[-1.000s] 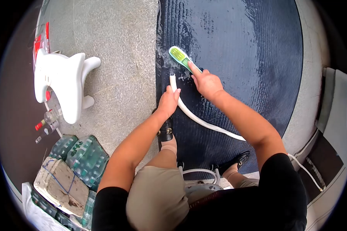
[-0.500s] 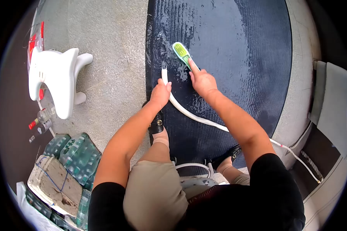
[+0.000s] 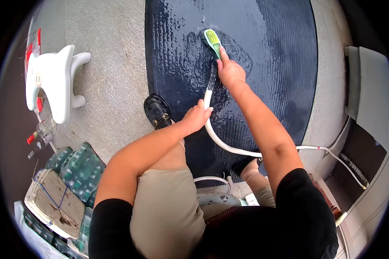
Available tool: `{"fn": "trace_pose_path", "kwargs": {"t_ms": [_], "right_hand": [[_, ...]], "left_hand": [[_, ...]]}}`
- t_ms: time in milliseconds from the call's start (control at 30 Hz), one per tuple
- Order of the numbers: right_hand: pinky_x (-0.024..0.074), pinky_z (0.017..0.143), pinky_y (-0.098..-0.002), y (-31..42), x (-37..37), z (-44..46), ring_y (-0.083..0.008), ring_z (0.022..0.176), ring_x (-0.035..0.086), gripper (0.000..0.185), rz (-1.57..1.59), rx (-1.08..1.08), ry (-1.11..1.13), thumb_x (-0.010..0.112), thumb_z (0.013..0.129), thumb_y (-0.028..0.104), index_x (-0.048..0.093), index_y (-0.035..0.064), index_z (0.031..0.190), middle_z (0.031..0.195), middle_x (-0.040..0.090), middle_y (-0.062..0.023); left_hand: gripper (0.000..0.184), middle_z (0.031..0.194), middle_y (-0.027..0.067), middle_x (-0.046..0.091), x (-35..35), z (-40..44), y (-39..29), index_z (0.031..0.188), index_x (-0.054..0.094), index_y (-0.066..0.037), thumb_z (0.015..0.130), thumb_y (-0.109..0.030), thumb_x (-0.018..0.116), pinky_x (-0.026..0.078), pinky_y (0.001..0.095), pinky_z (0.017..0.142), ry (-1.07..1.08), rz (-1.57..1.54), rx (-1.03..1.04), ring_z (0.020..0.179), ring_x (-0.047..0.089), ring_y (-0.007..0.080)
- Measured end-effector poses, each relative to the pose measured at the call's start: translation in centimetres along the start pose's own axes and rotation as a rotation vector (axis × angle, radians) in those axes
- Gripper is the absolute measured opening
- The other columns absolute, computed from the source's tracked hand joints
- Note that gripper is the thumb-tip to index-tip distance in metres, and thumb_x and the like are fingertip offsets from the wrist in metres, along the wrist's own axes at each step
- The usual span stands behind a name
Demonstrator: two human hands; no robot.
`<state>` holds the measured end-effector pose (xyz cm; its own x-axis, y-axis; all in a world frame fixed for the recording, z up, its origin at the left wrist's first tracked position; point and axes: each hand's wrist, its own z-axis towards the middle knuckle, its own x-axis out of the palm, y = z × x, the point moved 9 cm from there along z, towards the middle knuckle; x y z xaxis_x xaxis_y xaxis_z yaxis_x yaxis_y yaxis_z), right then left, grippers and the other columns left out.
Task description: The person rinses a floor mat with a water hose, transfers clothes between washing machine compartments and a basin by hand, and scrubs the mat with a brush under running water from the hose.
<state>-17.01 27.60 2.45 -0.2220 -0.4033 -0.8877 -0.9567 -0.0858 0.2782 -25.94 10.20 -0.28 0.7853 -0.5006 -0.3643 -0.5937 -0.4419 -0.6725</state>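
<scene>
My left hand (image 3: pixel 196 116) is closed around a white hose (image 3: pixel 222 146) just behind its end. Water streams from the hose forward onto a dark ribbed mat (image 3: pixel 268 64), which is wet and shiny. In my right hand (image 3: pixel 230 73) is a green and white scrub brush (image 3: pixel 212 39), gripped by its handle with a finger stretched along it. The brush head lies against the mat with its dark bristles down, and water ripples around it. Beyond my right forearm the hose runs on toward the right side.
At the left a white plastic stool (image 3: pixel 56 82) stands near glass bottles (image 3: pixel 43 131). Green bottle packs (image 3: pixel 80 166) and a string-tied worn box (image 3: pixel 54 200) sit at lower left. My black shoe (image 3: pixel 157 111) is at the mat's left edge. Grey panels (image 3: pixel 371 95) stand at right.
My right hand has moved the brush forward and slightly right. My left hand has shifted the hose end right, so the water now lands near the brush. The view has turned a little.
</scene>
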Motion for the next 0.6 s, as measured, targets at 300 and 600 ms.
{"fn": "trace_pose_path", "kwargs": {"t_ms": [300,600], "right_hand": [[0.0523,0.065,-0.0482,-8.2,5.6,-18.0,-0.0375,0.068,0.064,0.056,-0.044,-0.015,0.193,0.050,0.095,0.034,0.027,0.0358,0.146,0.080,0.061,-0.0205],[0.0502,0.076,-0.0477,-6.6,-0.1,-5.3,-0.0369,0.083,0.065,0.051,0.091,0.196,-0.037,0.044,0.096,0.035,0.032,0.0226,0.144,0.088,0.067,-0.0190]], "left_hand": [[0.040,0.088,0.0287,0.064,-0.4,-0.8,1.9,0.099,0.044,0.003,0.094,-0.037,0.050,0.048,0.0522,0.078,-0.101,0.010,-0.057,0.084,0.062,0.0460],[0.039,0.087,0.0287,0.063,1.5,0.3,-1.9,0.101,0.043,0.002,0.088,-0.031,0.057,0.047,0.0507,0.078,-0.041,0.015,-0.058,0.085,0.061,0.0458]]}}
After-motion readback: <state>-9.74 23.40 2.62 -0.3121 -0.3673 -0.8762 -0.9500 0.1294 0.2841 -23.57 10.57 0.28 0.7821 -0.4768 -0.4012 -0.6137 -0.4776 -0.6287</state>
